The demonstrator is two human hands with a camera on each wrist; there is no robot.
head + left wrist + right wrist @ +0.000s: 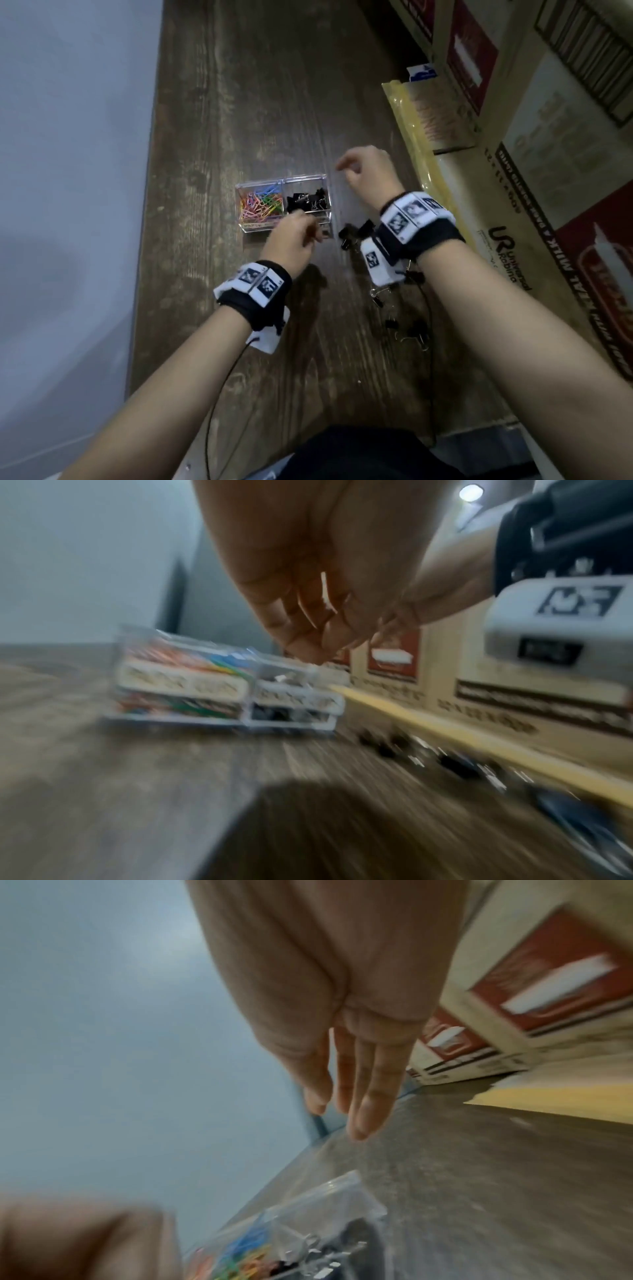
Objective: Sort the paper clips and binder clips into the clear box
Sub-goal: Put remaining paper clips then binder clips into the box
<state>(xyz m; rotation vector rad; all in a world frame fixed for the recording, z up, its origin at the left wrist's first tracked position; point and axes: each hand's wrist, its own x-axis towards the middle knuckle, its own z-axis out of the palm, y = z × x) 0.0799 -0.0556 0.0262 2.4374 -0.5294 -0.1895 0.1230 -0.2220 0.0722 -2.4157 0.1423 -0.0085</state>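
Your clear box [245, 226] sits open: coloured paper clips [261, 205] fill its nine o'clock compartment, black binder clips [306, 199] the three o'clock one. Loose binder clips [352, 235] lie scattered on the worktop at four o'clock of it.

- table [239, 102]: dark, worn, matt wood grain
- clear box [322, 219]: glossy see-through plastic
- binder clips [356, 233]: black with shiny wire handles
- cartons [548, 171]: matt printed cardboard
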